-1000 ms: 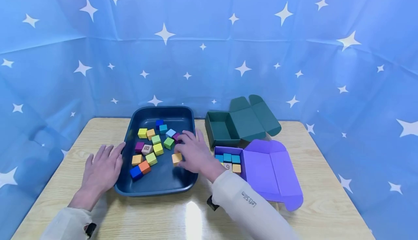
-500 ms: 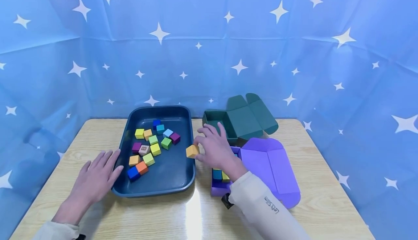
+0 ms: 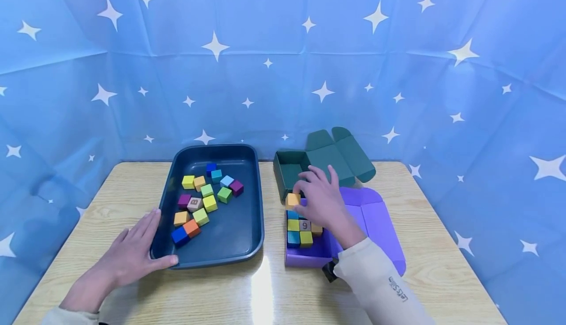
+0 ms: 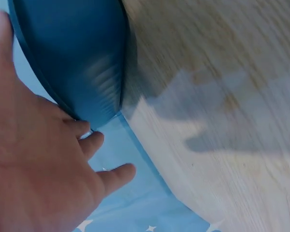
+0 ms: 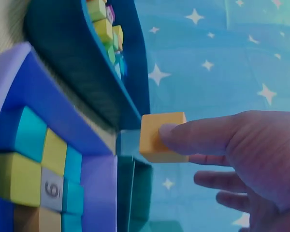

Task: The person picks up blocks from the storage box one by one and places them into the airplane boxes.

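Note:
Pinched between thumb and fingers of my right hand (image 3: 325, 202) is a light orange cube (image 5: 157, 137). It hangs over the back left part of the open purple box (image 3: 309, 260), close to the green box's front. Inside the purple box lie teal, yellow and orange cubes and a plain wooden cube marked 6 (image 5: 52, 188). My left hand (image 3: 128, 256) rests with extended fingers on the left rim of the dark blue tray (image 3: 232, 246), its thumb at the front left corner. Several coloured cubes, among them a wooden one marked B (image 3: 194, 204), lie in that tray.
Behind the purple box stands an open green box (image 3: 292, 170), its lid (image 3: 338, 160) folded out to the right. The purple lid (image 3: 380, 226) also spreads rightward over the wooden table (image 3: 442, 266). A blue star-patterned cloth (image 3: 283, 69) hangs around the table's back and sides.
My right hand has lifted the light orange cube out of the tray and carried it right, over the purple box. The left hand has shifted down along the tray rim, its thumb now at the corner.

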